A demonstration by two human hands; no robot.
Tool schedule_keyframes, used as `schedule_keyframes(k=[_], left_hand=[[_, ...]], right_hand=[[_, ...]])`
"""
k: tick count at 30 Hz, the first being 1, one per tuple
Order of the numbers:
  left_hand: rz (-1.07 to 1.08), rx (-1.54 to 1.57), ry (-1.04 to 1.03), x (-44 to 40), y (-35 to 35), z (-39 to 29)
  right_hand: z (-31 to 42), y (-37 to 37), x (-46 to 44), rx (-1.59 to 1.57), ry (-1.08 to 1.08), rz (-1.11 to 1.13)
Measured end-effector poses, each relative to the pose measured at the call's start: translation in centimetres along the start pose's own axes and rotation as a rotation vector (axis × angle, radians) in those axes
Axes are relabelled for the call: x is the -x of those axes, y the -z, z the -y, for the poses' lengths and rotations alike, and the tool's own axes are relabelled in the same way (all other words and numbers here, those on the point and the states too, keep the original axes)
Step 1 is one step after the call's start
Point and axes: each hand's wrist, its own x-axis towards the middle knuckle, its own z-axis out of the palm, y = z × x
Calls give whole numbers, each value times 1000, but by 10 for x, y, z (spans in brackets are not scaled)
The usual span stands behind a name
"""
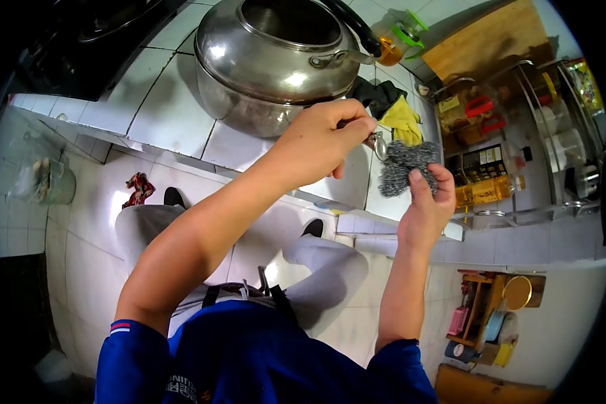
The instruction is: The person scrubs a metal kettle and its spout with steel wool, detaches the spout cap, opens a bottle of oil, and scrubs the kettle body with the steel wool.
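My left hand is closed around the handle of a small metal spoon; its rounded shiny end sticks out past the thumb. In my right hand, thumb and fingers pinch a grey steel wool scrubber, which lies against or just beside the spoon's end. Behind the left hand stands a large stainless-steel kettle with an open top and a black handle. A yellow and black cloth or glove lies on the counter beyond the scrubber.
The white tiled counter has a black stove at left. A jar with a green lid, a wooden board and a wire rack of bottles line the right. A red patterned cloth lies on the floor.
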Motion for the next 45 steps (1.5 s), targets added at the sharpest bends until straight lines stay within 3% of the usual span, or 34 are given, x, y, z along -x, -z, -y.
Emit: schedule_keyframes(k=[2,6,8,11,15,17,19,21,23,26,27,28,31,33,37,40,41,43,45], left_hand=[[-10,-67,2,-2,-3,-3],[-36,-65,22,0,-8,-2],[14,112,-17,3,-5,3],[130,-25,-39,5,4,8],[96,-23,-113,11,10,4],[-13,259,-154,24,17,-6],[-7,235,-180,30,15,-15],[-187,-117,-493,24,12,-8],[-350,-93,-516,17,15,-4],[-480,-86,-411,29,13,-12],[-523,-273,-535,28,12,-6],[-557,-463,-655,26,9,-2],[-478,-592,-590,25,-3,2],[-460,-541,-543,23,-10,-1],[-444,-585,-526,12,-9,-6],[-433,-611,-445,17,-7,-11],[-429,-617,-388,21,-6,-11],[-419,-613,-391,22,-6,-12],[-430,-668,-418,19,-4,-14]], right_hand=[[-1,5,0,-3,100,-138],[17,5,5,-88,214,-172],[24,2,9,-55,246,-157],[29,-6,12,-22,256,-121],[43,-33,5,190,482,30],[59,-49,-1,581,752,214],[70,-66,-6,674,692,360],[69,-71,-15,663,640,453],[56,-70,-21,410,527,476],[30,-48,-17,315,202,511],[24,-45,-14,283,37,527],[17,-48,-9,190,70,503],[10,-49,-6,178,71,496],[5,-54,-1,236,103,471],[0,-65,7,78,-38,362],[-9,-78,10,-203,-136,282],[-28,-69,7,-213,-51,432],[-43,-73,14,-180,-204,350],[-63,-85,13,-271,-87,361]])
